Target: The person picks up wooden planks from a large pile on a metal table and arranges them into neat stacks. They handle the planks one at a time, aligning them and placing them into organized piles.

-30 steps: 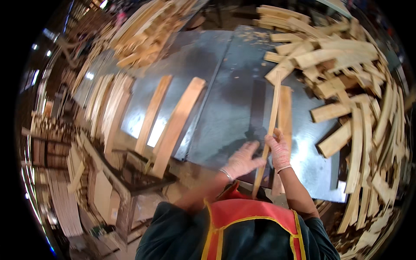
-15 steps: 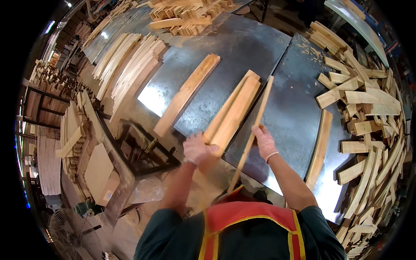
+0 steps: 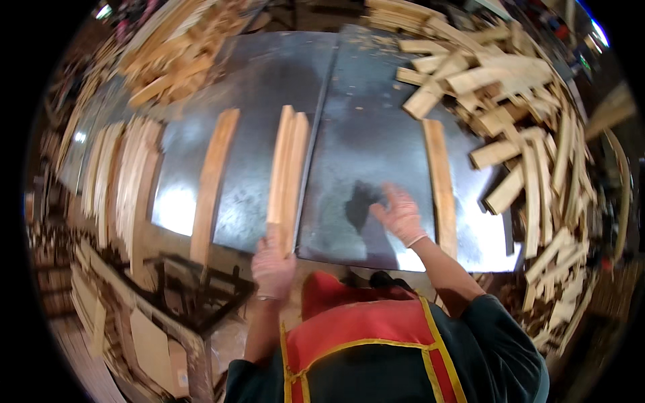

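My left hand point(image 3: 272, 263), in a light glove, grips the near end of a small stack of long wooden slats point(image 3: 287, 168) lying on the grey metal table point(image 3: 363, 134). My right hand point(image 3: 401, 213), also gloved, hovers with fingers spread over bare metal, holding nothing. A single wooden slat point(image 3: 440, 181) lies just right of that hand. Another long slat point(image 3: 213, 181) lies alone to the left of the stack.
A big jumbled heap of short and long wood pieces point(image 3: 531, 121) fills the table's right side. More wood is piled at the far left point(image 3: 168, 60), and ordered rows of slats point(image 3: 121, 181) lie at the left edge. A dark metal frame point(image 3: 181, 295) stands below left.
The thin slat my right hand held is now laid on the stack. My left hand has closed on the stack's near end, and my right hand has come away to the right, open.
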Available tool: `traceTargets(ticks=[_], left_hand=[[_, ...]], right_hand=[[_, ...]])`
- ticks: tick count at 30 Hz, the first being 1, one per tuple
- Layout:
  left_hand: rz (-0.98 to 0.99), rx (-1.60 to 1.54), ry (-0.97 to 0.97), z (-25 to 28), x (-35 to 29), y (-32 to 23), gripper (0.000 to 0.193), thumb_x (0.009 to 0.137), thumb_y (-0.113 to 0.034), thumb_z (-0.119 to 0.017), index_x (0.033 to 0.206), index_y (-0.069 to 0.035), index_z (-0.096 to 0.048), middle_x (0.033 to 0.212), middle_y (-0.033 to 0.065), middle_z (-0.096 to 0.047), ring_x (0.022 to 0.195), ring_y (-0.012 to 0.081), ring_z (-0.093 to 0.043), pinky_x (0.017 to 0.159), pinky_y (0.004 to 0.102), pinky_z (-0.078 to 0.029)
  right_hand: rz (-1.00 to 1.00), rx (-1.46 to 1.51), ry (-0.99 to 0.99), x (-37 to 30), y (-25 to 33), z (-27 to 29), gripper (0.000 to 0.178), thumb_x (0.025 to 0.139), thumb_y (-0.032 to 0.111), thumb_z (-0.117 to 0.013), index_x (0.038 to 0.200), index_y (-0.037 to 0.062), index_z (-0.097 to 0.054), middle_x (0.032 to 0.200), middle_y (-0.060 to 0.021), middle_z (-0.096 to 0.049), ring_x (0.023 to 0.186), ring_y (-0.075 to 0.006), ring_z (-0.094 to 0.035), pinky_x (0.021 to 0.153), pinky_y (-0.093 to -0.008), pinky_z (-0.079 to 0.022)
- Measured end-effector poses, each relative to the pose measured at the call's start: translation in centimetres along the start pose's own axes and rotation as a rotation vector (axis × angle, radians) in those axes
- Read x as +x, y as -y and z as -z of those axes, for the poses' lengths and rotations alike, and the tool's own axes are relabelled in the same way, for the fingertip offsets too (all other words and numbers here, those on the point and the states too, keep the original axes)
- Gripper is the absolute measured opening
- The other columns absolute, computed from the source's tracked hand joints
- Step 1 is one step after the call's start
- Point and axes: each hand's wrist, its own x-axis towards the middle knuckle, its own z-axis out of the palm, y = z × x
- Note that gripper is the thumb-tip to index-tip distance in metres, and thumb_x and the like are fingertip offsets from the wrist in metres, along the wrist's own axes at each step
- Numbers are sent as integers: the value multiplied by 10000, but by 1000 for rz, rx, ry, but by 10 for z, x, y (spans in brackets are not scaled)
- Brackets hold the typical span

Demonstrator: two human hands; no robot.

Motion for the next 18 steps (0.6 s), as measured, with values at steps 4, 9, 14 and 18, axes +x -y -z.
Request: traceTargets(ticks=[4, 9, 14, 18], left_hand=[[95, 108, 48, -11, 18, 6, 977, 848, -310, -761, 1647, -170, -217, 1302, 191, -589, 1019, 402, -690, 876, 485, -580], [144, 104, 100, 2, 18, -1, 995, 871, -367, -741, 1663, -175, -170, 1320, 190, -587, 1073, 411, -690, 918, 499, -573], [165, 7, 14, -12, 15, 16, 956, 879, -442, -708, 1637, -125, -219, 1310, 237, -600, 1078, 430, -676, 928, 516, -550], [189, -183, -26, -18, 17, 30, 885, 945, -566, -622, 1626, -97, -304, 1397, 249, -602, 1176, 438, -648, 1023, 502, -505]], right_hand=[[-372, -402, -258, -57, -132, 41, 944, 732, 453, -845, 1489, 35, -466, 1434, -289, -529, 1354, -437, -487, 1141, -493, -403], [-551, 95, -177, -73, -138, 39, 837, 792, 269, -835, 1520, 66, -477, 1277, -247, -622, 1152, -392, -637, 1023, -467, -523], [-481, 1101, 28, -52, -45, -22, 777, 884, 163, -768, 1549, -39, -421, 1421, -173, -593, 1272, -263, -585, 1074, -356, -478], [-292, 1059, 366, -17, 47, -71, 653, 934, 258, -700, 1506, 19, -493, 1313, -174, -654, 1142, -292, -659, 995, -383, -521]])
